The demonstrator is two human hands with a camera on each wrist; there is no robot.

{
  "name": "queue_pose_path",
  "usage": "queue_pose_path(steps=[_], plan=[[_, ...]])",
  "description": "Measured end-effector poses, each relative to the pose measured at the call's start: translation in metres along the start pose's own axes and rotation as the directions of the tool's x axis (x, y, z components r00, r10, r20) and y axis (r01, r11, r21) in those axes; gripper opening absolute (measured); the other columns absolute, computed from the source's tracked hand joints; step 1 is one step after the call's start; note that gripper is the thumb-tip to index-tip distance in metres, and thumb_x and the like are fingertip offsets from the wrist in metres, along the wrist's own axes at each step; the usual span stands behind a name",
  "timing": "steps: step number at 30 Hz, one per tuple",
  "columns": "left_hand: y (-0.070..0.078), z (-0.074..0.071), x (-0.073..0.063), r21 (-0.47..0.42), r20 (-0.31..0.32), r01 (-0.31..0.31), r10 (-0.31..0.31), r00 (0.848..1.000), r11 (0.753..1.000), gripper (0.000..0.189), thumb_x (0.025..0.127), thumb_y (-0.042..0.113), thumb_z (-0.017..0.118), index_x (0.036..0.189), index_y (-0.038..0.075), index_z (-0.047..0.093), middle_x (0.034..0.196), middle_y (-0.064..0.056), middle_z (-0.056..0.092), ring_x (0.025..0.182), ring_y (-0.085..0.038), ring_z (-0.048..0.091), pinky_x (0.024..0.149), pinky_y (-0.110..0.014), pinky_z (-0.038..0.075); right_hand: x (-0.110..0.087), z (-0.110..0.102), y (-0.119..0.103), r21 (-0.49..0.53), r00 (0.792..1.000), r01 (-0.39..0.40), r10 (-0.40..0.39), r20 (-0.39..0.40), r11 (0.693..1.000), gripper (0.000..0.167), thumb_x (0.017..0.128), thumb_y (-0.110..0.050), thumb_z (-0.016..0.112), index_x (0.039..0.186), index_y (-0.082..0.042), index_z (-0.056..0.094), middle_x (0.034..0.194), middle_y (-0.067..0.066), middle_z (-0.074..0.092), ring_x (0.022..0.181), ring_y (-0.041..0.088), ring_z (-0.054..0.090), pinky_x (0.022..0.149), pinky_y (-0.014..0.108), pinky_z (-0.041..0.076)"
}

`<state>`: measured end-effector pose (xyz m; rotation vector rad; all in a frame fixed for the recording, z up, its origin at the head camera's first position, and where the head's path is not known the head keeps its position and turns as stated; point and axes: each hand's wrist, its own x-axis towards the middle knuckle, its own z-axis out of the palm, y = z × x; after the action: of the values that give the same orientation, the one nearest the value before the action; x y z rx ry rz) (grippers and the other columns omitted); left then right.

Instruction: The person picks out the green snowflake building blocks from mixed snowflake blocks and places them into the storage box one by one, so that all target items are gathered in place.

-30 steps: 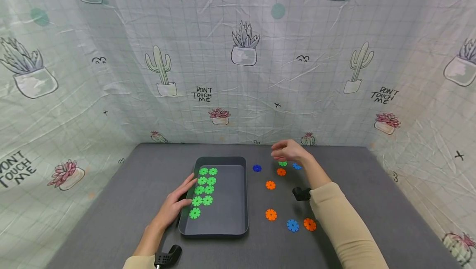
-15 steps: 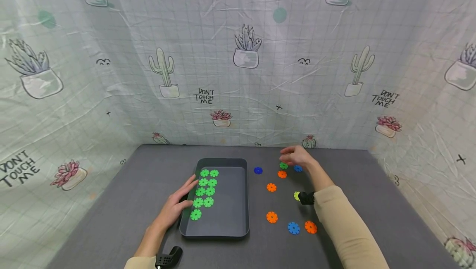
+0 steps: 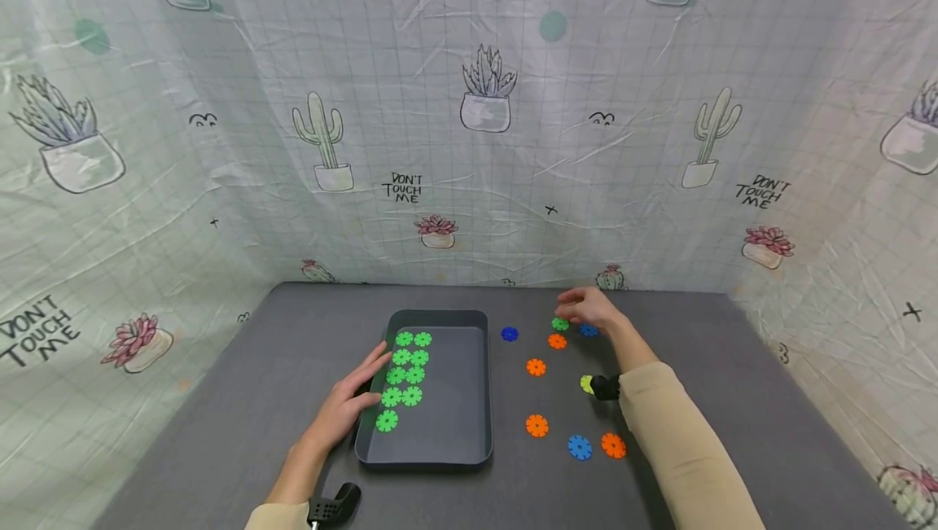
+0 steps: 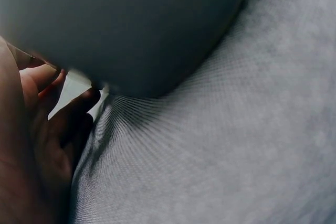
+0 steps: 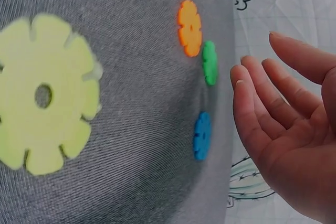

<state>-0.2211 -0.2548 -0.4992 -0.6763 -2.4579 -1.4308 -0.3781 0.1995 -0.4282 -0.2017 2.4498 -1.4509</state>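
Note:
My left hand (image 3: 344, 404) rests at the left rim of a dark grey tray (image 3: 454, 432), fingers fairly straight and touching the edge. Inside the tray, green notched flower discs (image 3: 414, 357) lie in two columns along its left side. Over the far right of the table is my right hand (image 3: 589, 308), its fingers loosely bent with nothing between them. Just below its fingertips lies a green flower disc (image 3: 560, 324). A blue disc (image 5: 202, 136) and an orange disc (image 5: 190, 28) lie near that green one in the right wrist view.
A dark blue disc (image 3: 509, 335) lies right of the tray. Nearer are several orange discs (image 3: 536, 426), a light blue disc (image 3: 580, 447) and a yellow disc (image 5: 44, 95), partly hidden by the wrist camera in the head view. A patterned curtain (image 3: 484, 188) rises behind the table.
My right hand has moved slightly right and lower toward the green disc, and the yellow disc has come into sight beside the wrist camera. The left hand stays on the tray.

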Motion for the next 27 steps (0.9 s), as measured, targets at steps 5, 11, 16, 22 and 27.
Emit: queue_pose_path(steps=[5,11,16,22,27], plan=[[0.001,0.0,0.001,0.006,0.0,0.0,0.0,1.0,1.0,0.06,0.089,0.0,0.061,0.147,-0.003,0.049,0.16,-0.017,0.033,0.146,-0.042,0.026,0.106,-0.015,0.021,0.0,-0.001,0.005,-0.018,1.0,-0.003,0.003,-0.012,1.0,0.048,0.098,-0.008,0.063,0.139,0.014,0.05,0.132,0.029,0.058,0.116,0.04,0.059,0.1,0.049,0.046],[0.003,-0.001,-0.001,0.016,0.0,0.007,-0.007,1.0,1.0,0.06,0.089,0.001,0.061,0.147,-0.003,0.049,0.16,-0.017,0.033,0.146,-0.041,0.027,0.108,-0.02,0.024,0.002,0.0,0.012,-0.042,0.999,0.002,-0.004,-0.033,0.999,0.045,0.096,-0.005,0.065,0.135,0.015,0.053,0.126,0.029,0.062,0.111,0.038,0.062,0.095,0.046,0.049],[0.004,-0.001,-0.001,0.03,0.001,0.023,-0.023,1.0,0.999,0.06,0.089,0.001,0.061,0.148,0.0,0.05,0.161,-0.013,0.034,0.146,-0.039,0.028,0.11,-0.031,0.028,0.004,0.0,0.016,-0.041,0.999,-0.014,0.012,-0.05,0.999,0.046,0.095,-0.004,0.066,0.135,0.016,0.053,0.124,0.028,0.064,0.107,0.034,0.065,0.094,0.044,0.05],[0.004,-0.001,-0.001,0.026,-0.002,0.034,-0.034,0.999,0.999,0.061,0.089,0.002,0.061,0.149,0.003,0.05,0.161,-0.011,0.034,0.147,-0.037,0.028,0.11,-0.039,0.028,0.006,0.002,0.02,-0.059,0.997,-0.011,0.007,-0.078,0.998,0.048,0.09,-0.001,0.072,0.131,0.016,0.056,0.119,0.027,0.066,0.103,0.032,0.066,0.091,0.043,0.051],[0.003,-0.001,0.0,0.024,0.002,0.03,-0.03,1.0,0.999,0.061,0.088,0.002,0.061,0.149,0.002,0.049,0.161,-0.012,0.033,0.147,-0.037,0.028,0.111,-0.036,0.028,0.006,0.005,0.024,-0.124,0.995,0.003,-0.015,-0.094,0.992,0.047,0.087,-0.002,0.075,0.129,0.013,0.059,0.118,0.025,0.066,0.107,0.037,0.062,0.092,0.045,0.05]])
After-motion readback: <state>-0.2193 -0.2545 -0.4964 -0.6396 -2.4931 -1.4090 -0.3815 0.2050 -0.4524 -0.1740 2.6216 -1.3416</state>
